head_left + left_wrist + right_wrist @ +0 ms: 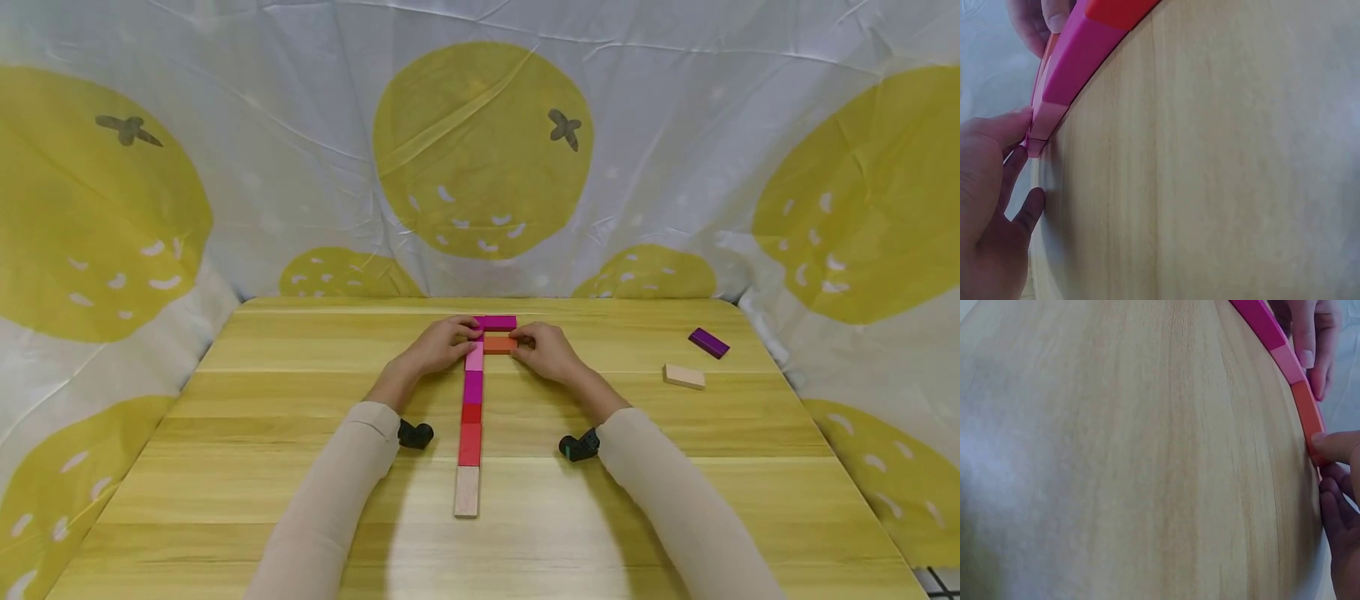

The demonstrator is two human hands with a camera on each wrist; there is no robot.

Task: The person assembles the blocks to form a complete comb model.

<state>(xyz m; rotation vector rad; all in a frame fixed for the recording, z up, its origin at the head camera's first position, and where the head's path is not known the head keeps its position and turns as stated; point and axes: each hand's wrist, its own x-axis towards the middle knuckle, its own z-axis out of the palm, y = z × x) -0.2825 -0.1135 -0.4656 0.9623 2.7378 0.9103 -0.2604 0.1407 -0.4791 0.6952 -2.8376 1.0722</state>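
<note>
My right hand (551, 352) pinches the right end of an orange block (498, 344) between thumb and fingers. That block lies crosswise, its left end against the top part of a column of blocks. My left hand (442, 343) is at the column's upper left, fingertips touching near a light pink block (474, 357) and partly covering a magenta piece above it. Just behind the orange block, a magenta block (500, 322) lies parallel to it. Down the column come another magenta block (473, 387), red blocks (470, 444) and a plain wood block (467, 492).
On the right side of the wooden table (247, 467) lie a purple block (708, 342) and a plain wood block (683, 377), apart from the column. A curtain with yellow fruit prints (483, 150) hangs along the table's back edge. Black cameras (579, 447) sit by both wrists.
</note>
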